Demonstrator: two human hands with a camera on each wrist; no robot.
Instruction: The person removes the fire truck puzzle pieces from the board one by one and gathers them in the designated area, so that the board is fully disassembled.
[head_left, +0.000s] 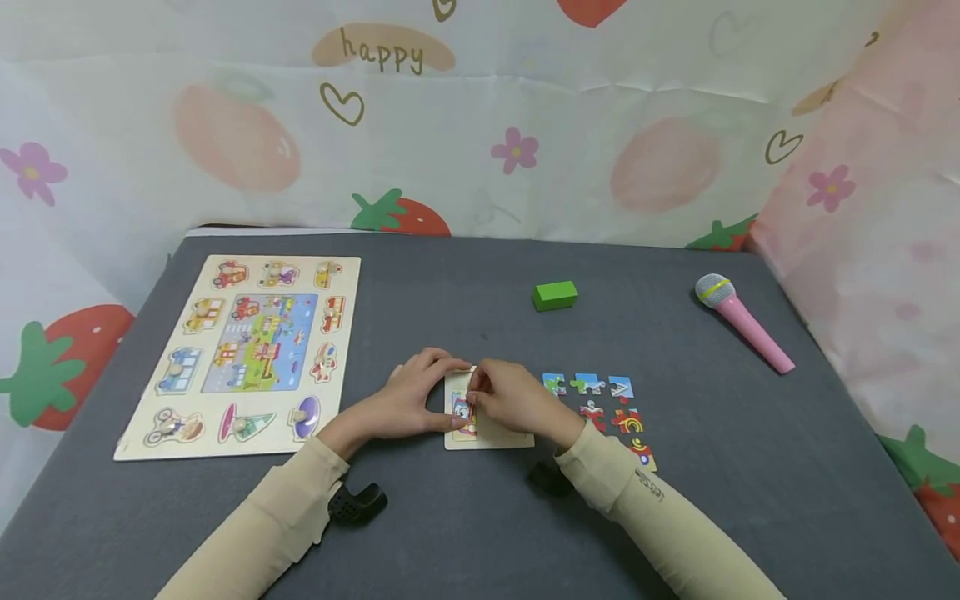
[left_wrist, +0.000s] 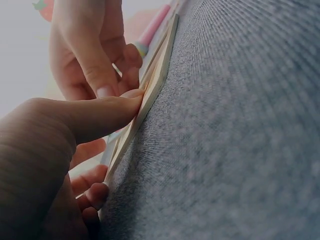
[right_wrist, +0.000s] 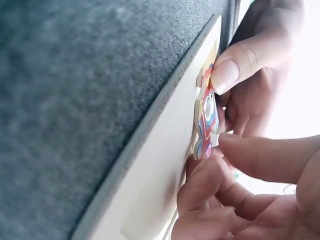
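Observation:
A small pale wooden puzzle tray (head_left: pixel 498 435) lies on the grey table between both hands. Near its left side sits a colourful jigsaw piece (right_wrist: pixel 208 112), partly covered by fingers. My left hand (head_left: pixel 411 398) spans the tray's left side, thumb pressing on the piece and other fingers by the tray's edge. With curled fingers, my right hand (head_left: pixel 519 400) pinches the piece's other end, thumb and forefinger close together in the right wrist view. Loose jigsaw pieces (head_left: pixel 588 383) lie just right of the right hand, some partly hidden by the forearm.
A large wooden peg puzzle board (head_left: pixel 350 287) with vehicle shapes lies at the left. Behind the loose pieces is a green block (head_left: pixel 555 296). A pink toy microphone (head_left: pixel 753 333) rests at the right. A printed cloth (head_left: pixel 450 142) hangs behind the table.

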